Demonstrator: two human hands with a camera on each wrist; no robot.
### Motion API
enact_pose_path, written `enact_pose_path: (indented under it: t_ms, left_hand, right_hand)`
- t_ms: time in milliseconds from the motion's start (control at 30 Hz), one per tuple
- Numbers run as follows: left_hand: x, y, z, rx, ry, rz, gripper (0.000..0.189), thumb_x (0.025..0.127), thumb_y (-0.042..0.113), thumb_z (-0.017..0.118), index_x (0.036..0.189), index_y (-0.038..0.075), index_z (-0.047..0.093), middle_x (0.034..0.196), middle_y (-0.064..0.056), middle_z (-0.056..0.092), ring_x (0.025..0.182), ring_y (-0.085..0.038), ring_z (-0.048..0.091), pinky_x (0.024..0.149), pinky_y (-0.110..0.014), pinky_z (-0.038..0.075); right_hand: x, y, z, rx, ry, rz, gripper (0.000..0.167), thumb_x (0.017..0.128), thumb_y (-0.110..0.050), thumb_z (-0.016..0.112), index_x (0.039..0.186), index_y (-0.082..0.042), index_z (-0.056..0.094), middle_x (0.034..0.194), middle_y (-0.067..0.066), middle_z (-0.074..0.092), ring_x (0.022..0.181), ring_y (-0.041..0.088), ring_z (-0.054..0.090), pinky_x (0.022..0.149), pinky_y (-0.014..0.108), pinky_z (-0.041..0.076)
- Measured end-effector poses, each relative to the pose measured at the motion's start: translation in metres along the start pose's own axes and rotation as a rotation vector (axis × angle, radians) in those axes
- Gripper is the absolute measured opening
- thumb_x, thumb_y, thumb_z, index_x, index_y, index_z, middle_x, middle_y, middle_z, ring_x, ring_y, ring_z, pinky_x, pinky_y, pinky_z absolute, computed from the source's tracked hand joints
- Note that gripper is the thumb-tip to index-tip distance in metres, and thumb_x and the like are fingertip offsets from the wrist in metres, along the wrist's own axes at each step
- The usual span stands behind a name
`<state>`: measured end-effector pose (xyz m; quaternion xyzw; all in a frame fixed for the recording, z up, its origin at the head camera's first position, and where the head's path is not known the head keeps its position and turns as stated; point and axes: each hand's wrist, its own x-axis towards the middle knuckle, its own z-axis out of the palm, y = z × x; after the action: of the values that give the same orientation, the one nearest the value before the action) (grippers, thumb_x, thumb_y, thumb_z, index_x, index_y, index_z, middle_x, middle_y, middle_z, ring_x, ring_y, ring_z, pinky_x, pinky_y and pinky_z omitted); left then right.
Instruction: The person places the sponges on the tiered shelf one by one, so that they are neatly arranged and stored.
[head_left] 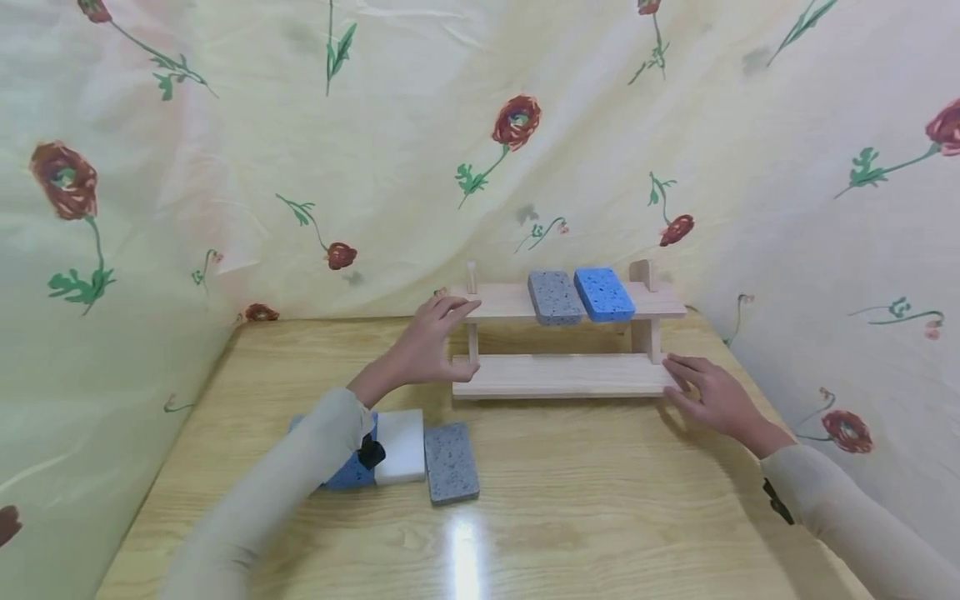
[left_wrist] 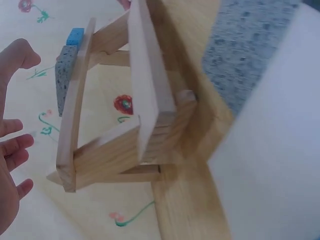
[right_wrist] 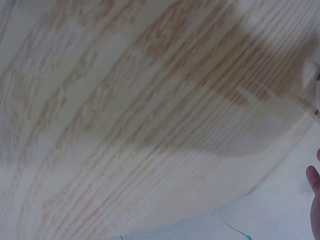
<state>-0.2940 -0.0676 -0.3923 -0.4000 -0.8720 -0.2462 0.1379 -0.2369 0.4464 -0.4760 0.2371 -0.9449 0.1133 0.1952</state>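
A small two-tier wooden shelf (head_left: 566, 377) stands on the table. Upon its upper board lie a grey speckled sponge (head_left: 555, 297) and a blue sponge (head_left: 604, 294). At its left end is my left hand (head_left: 427, 342), thumb and fingers spread wide; the left wrist view shows these fingers (left_wrist: 15, 150) apart from the wood, holding nothing. My right hand (head_left: 708, 392) grips the right end of the lower board, fingers by the post and thumb toward the front edge. Only part of the right hand (right_wrist: 316, 195) shows in the right wrist view.
In front of the shelf, to the left, a grey sponge (head_left: 452, 463), a white sponge (head_left: 401, 447) and a blue piece (head_left: 352, 473) lie side by side on the wooden table (head_left: 600, 517). My left sleeve partly covers the blue one. Flowered cloth (head_left: 405, 150) hangs behind and at both sides.
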Motion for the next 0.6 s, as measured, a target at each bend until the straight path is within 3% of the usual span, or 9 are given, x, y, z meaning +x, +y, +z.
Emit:
enact_pose_path:
  t_ms: [133, 367, 600]
  left_hand:
    - [-0.016, -0.002, 0.0, 0.052, -0.018, 0.001, 0.095, 0.075, 0.047, 0.082, 0.154, 0.009, 0.044, 0.144, -0.012, 0.053, 0.133, -0.031, 0.046, 0.113, -0.052, 0.038]
    - [-0.037, -0.006, 0.004, 0.053, -0.06, -0.015, 0.099, 0.072, 0.045, 0.086, 0.154, 0.009, 0.045, 0.147, -0.014, 0.051, 0.134, -0.033, 0.045, 0.113, -0.054, 0.038]
    - [-0.056, -0.008, 0.007, 0.055, -0.121, -0.025, 0.1, 0.073, 0.054, 0.082, 0.155, 0.012, 0.044, 0.147, -0.014, 0.052, 0.135, -0.032, 0.045, 0.113, -0.056, 0.038]
  right_hand:
    - [-0.001, 0.0, 0.001, 0.004, 0.003, 0.0, 0.051, 0.087, -0.022, 0.076, 0.129, 0.006, 0.066, 0.134, 0.027, 0.062, 0.116, 0.048, 0.059, 0.094, 0.062, 0.045]
    - [-0.001, 0.0, 0.001, 0.009, 0.008, -0.005, 0.051, 0.087, -0.021, 0.076, 0.129, 0.006, 0.066, 0.133, 0.027, 0.063, 0.116, 0.048, 0.059, 0.094, 0.062, 0.045]
    - [0.0, -0.002, 0.0, 0.011, 0.005, 0.005, 0.051, 0.087, -0.021, 0.076, 0.13, 0.005, 0.066, 0.133, 0.027, 0.063, 0.117, 0.048, 0.059, 0.095, 0.062, 0.045]
